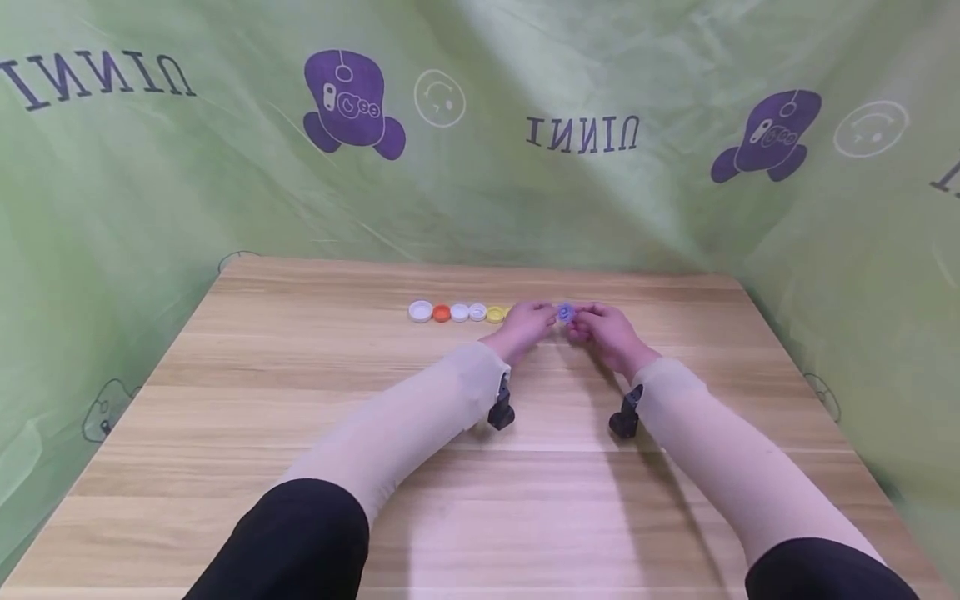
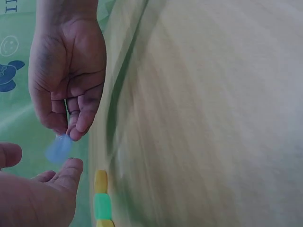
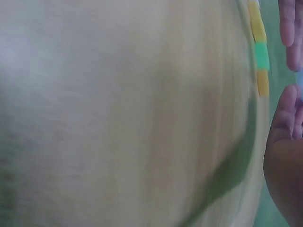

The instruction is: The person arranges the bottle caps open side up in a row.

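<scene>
Between my two hands is a small translucent blue bottle cap (image 1: 566, 312), raised above the table and blurred in the left wrist view. My right hand (image 1: 607, 329) pinches it at the fingertips. Close by on the other side, my left hand (image 1: 528, 321) has its thumb and fingers apart, the fingertips near the cap; whether they touch it I cannot tell. Under the hands runs a row of caps: a white cap (image 1: 420, 311), an orange-red cap (image 1: 441, 312), more white ones and a yellow cap (image 1: 496, 314). A green cap (image 2: 102, 206) between yellow ones shows in the wrist views; my left hand hides it in the head view.
The wooden table (image 1: 495, 517) extends toward me from the row, which lies near its far edge. A green printed cloth (image 1: 480, 200) hangs behind and at both sides. Each wrist bears a small black camera mount (image 1: 501, 408).
</scene>
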Action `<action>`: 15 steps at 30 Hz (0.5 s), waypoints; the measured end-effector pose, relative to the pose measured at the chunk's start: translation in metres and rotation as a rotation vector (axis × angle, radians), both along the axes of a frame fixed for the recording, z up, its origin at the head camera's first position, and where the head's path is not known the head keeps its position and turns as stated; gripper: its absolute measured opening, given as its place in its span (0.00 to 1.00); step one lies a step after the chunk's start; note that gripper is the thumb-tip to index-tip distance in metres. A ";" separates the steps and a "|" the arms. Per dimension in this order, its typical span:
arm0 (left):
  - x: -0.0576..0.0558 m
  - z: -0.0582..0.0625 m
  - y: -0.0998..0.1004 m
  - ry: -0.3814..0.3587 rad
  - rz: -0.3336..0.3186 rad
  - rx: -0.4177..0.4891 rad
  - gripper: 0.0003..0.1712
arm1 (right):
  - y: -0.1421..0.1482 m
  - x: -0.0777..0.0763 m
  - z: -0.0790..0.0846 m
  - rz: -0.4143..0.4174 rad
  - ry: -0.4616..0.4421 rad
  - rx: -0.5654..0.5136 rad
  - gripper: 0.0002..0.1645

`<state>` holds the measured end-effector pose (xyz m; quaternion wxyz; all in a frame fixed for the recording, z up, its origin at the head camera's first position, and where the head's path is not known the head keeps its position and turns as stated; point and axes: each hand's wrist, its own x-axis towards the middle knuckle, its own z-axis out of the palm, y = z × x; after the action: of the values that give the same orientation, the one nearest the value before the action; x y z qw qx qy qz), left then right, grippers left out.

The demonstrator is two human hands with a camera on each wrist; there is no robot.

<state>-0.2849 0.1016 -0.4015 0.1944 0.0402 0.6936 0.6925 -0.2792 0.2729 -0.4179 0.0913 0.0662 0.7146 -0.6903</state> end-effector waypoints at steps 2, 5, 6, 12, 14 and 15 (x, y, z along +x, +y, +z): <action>-0.001 0.001 0.008 0.029 -0.002 -0.044 0.25 | 0.003 -0.002 0.001 -0.014 -0.013 -0.033 0.15; -0.001 -0.001 0.018 0.044 -0.029 -0.067 0.24 | 0.005 -0.003 0.003 -0.020 -0.037 -0.047 0.11; -0.001 -0.002 0.020 0.044 -0.040 -0.070 0.23 | 0.005 -0.003 0.003 -0.018 -0.042 -0.041 0.10; -0.003 -0.007 0.025 0.048 -0.073 -0.057 0.19 | 0.002 -0.005 0.010 -0.020 -0.051 0.033 0.09; -0.005 -0.007 0.024 0.058 -0.073 -0.069 0.19 | 0.003 -0.005 0.011 -0.038 -0.051 0.097 0.10; -0.006 -0.006 0.023 0.061 -0.070 -0.073 0.19 | 0.003 -0.005 0.012 -0.044 -0.050 0.144 0.11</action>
<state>-0.2904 0.1246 -0.4076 0.1985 0.0785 0.7222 0.6579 -0.2844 0.2758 -0.4058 0.0888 0.1057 0.7582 -0.6373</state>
